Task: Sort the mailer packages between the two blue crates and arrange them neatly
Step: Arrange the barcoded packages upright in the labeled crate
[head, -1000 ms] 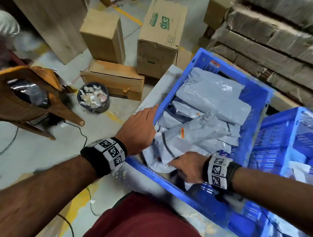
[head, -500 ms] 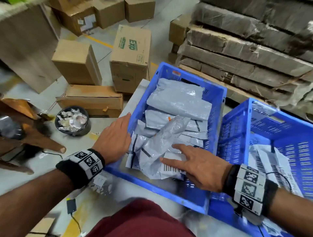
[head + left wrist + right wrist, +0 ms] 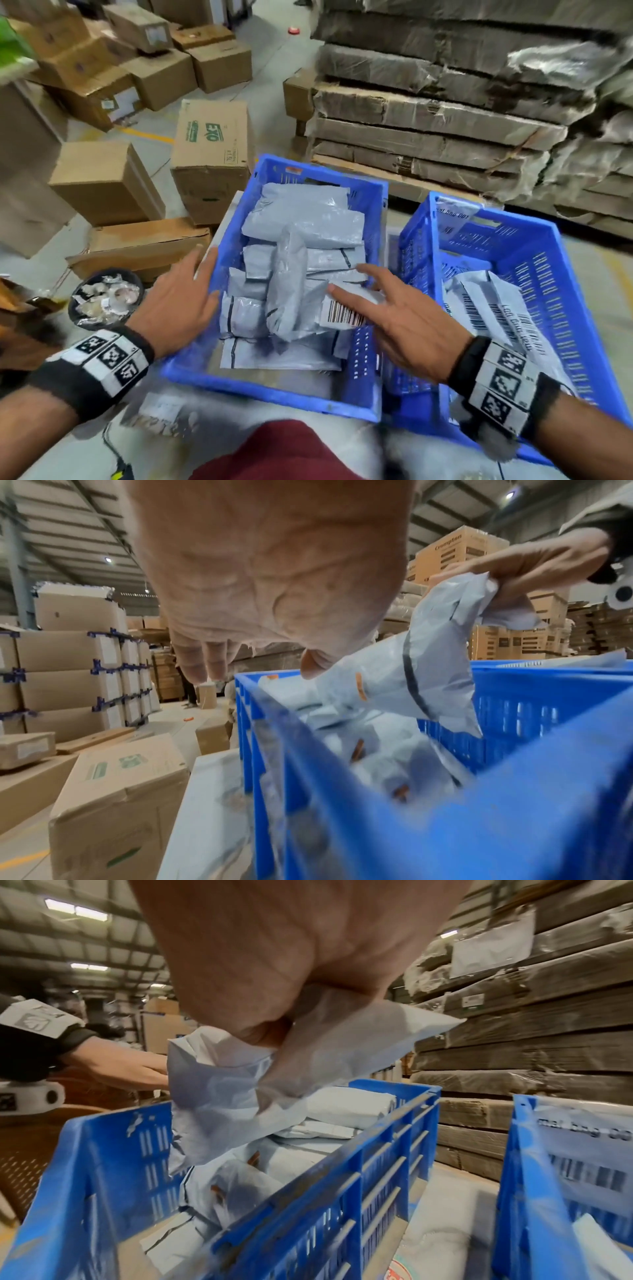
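Note:
Two blue crates stand side by side. The left crate holds several grey mailers; the right crate holds white mailers with barcode labels. My right hand pinches the near end of a long grey mailer that carries a barcode label, thumb on top. The wrist views show this mailer raised above the pile, hanging from the right hand. My left hand is at the left crate's left rim, fingers straight, holding nothing.
Cardboard boxes stand on the floor left of and behind the crates. A tall stack of wrapped flat cardboard fills the back right. A black bowl of scraps sits near my left wrist. The crates rest on a pale surface.
My right hand came up from low in the left crate and now lifts the barcode mailer by its near end. The left hand stayed at the rim. The head view swung right.

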Available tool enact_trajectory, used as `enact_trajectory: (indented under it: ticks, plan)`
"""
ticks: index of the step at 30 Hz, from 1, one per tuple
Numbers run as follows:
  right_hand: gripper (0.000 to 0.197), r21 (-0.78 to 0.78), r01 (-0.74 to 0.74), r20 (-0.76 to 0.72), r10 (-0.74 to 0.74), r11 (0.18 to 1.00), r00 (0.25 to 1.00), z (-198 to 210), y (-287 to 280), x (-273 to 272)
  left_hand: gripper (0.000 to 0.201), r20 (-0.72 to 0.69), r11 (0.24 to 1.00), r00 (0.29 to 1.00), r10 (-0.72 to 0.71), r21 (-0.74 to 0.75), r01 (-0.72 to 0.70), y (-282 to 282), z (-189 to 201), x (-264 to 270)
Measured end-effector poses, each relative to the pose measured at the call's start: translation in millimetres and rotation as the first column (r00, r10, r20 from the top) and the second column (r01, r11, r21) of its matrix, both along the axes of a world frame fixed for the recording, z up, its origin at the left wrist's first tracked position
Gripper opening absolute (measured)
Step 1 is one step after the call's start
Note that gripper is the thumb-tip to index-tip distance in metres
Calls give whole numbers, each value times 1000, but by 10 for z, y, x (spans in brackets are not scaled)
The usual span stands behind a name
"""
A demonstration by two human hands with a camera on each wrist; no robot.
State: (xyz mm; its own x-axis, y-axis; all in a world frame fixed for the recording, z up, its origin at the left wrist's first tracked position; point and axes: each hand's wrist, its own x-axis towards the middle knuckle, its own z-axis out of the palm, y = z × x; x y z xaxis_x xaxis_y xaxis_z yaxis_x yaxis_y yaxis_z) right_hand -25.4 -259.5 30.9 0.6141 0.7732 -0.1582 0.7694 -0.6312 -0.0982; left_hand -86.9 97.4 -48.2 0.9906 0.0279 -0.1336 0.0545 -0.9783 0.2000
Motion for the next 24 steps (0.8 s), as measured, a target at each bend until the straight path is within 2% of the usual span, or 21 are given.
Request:
enact_trajectory:
  ticks: [4,8,12,17,20,24]
  plan:
    - [86,146,95,-21,-93,985,995,84,-263,-14,74,64,1000,998,-7,8,7,-162,252,45]
    - [86,304,208,-26,-210,930,977,152,-584,-38,76,133,999,990,-34,5,34,-452,443,96]
    - [83,345,328,4,-351,880,937,91,-956,10,76,212,992,971,-107,-45,119,-1045,576,138]
    - [82,384,525,-41,-554,759,831,-93,-1457,83,74,261,959,947,-190,-156,235,-1930,554,248]
    - [79,387,633,-64,-666,670,744,-208,-1778,115,75,240,936,930,-278,-149,319,-2518,453,330]
    - [77,288,755,-131,-756,590,641,-403,-2106,135,78,164,910,909,-383,-100,401,-3161,220,364]
